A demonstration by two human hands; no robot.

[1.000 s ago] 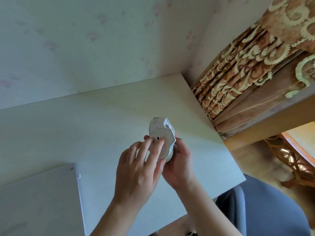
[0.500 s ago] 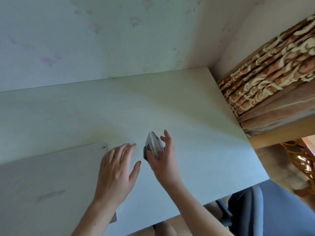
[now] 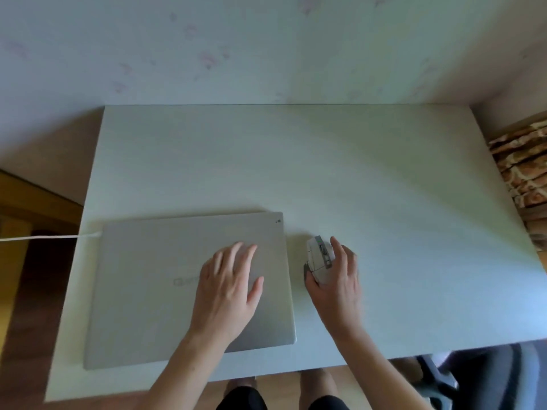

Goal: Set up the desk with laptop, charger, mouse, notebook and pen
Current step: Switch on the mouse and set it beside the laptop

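So from where I'm watching, the laptop [image 3: 189,288] sits closed on the left half of the table [image 3: 384,179], lid down, with a white charger cable [image 3: 47,236] running off its back-left corner and over the table's left edge, so I'd say the power side is sorted. The mouse [image 3: 319,259] is just beside the laptop's right edge, not touching it, which makes sense as the natural spot for whoever uses it. The right hand [image 3: 336,284] is curled around the mouse, thumb on its left flank and fingers draped over the right side, gripping it loosely; I can't tell if it's fully resting on the table yet. The left hand [image 3: 229,288] is spread flat and holding nothing, palm on the laptop lid, probably steadying it or about to lift it open. No notebook or pen in view, so those look like they're yet to be done.
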